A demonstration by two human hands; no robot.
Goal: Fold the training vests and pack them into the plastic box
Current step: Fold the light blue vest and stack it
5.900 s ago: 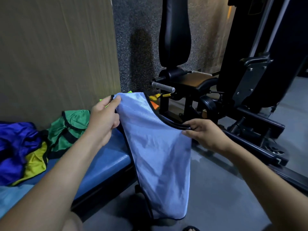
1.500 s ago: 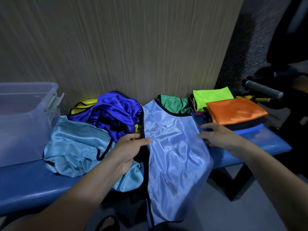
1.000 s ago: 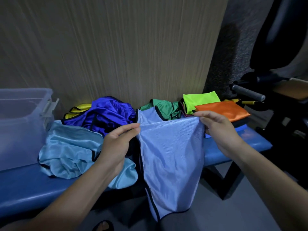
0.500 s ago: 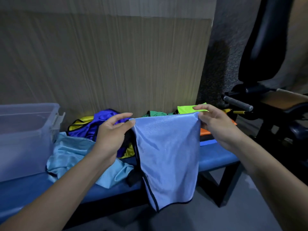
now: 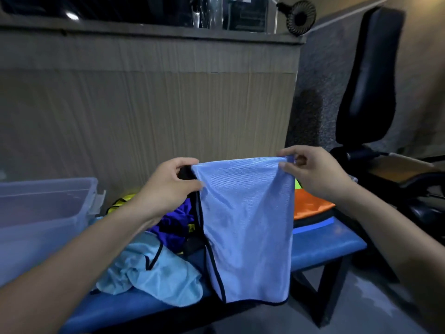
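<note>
A light blue vest [image 5: 245,227] with black trim hangs doubled over in front of me, above the blue bench [image 5: 320,247]. My left hand [image 5: 171,189] pinches its top left corner and my right hand [image 5: 313,172] pinches the top right corner. A clear plastic box [image 5: 43,213] stands on the bench at the left. Loose vests lie between: a pale blue vest [image 5: 154,268], a dark blue vest [image 5: 175,220] and a yellow vest [image 5: 120,203]. An orange folded vest [image 5: 310,206] tops a small stack behind the held vest.
A wood-grain wall panel [image 5: 144,112] rises behind the bench. A black gym machine with a padded backrest [image 5: 370,75] stands at the right, close to the bench end. Grey floor [image 5: 361,304] lies below.
Both hands have lifted the folded light blue vest higher off the bench, and it now hangs free. The view has tilted up, showing the wall's top ledge.
</note>
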